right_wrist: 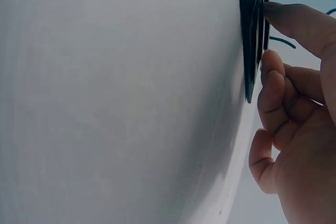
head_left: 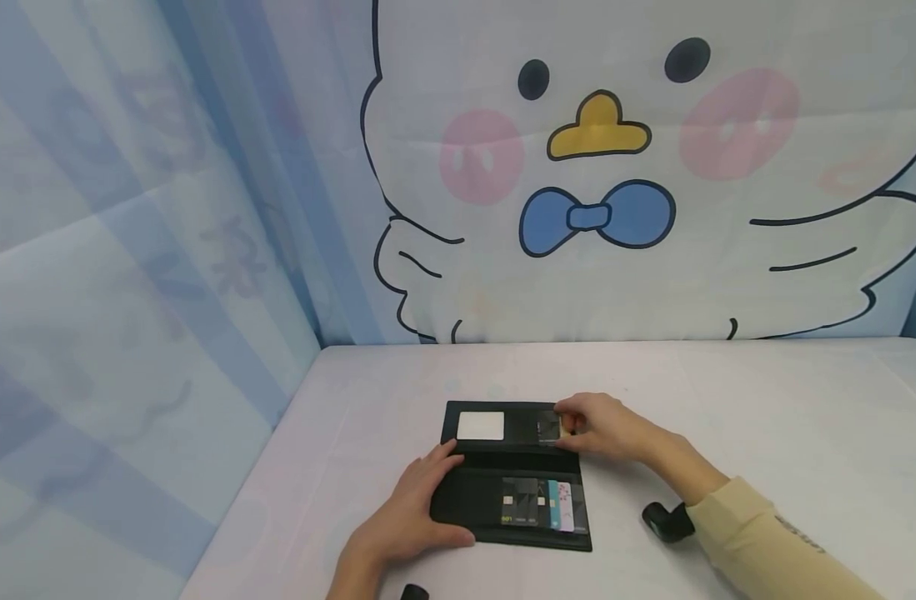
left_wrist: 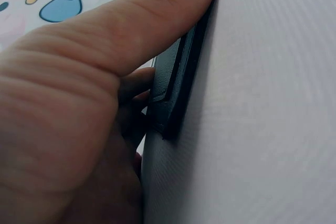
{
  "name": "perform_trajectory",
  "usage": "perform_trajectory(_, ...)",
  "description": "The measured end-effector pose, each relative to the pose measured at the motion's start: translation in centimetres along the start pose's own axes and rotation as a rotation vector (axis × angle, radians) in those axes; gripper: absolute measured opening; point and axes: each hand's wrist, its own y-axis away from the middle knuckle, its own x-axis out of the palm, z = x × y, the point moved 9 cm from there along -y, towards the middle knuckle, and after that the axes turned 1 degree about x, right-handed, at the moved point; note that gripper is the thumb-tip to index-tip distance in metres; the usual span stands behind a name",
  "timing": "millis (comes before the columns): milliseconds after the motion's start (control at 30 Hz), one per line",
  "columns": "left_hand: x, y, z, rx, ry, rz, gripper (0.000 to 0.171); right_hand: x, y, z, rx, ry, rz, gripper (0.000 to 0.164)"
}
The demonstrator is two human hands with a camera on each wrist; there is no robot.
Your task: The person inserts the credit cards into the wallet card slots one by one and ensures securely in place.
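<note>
A black wallet (head_left: 468, 500) lies unfolded on the table, with several cards (head_left: 536, 504) overlapping in its near half. Set into its far half are a white rectangle (head_left: 481, 426) and a dark card (head_left: 548, 427) at the right end. My left hand (head_left: 408, 504) rests at the wallet's left side, fingers spread near the fold and thumb along the near edge. At the far right corner, my right hand (head_left: 600, 427) pinches the card's edge between thumb and fingers. The right wrist view shows the thumb against the wallet's side (right_wrist: 254, 35) and the other fingers curled.
A white cloth-covered table (head_left: 765, 417) lies under the wallet. Behind it hangs a curtain (head_left: 713, 275) with a cartoon bird, and a blue and white curtain (head_left: 112, 292) closes the left side. Black wrist devices (head_left: 668, 522) show by the right sleeve and below the left hand.
</note>
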Motion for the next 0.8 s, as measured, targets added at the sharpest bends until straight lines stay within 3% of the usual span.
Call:
perform_trajectory(200, -0.02, 0.01, -0.05, -0.007, -0.003, -0.003, 0.094, 0.24, -0.22, 0.35, 0.003, 0.015, -0.004, 0.027)
perform_trajectory(567, -0.01, -0.05, -0.10, -0.005, -0.005, 0.002, 0.094, 0.20, -0.18, -0.15, 0.065, 0.065, -0.028, 0.046)
perform_trajectory(800, -0.03, 0.01, -0.06, -0.010, -0.005, 0.003, 0.094, 0.02, -0.17, -0.08, 0.060, 0.077, -0.041, 0.046)
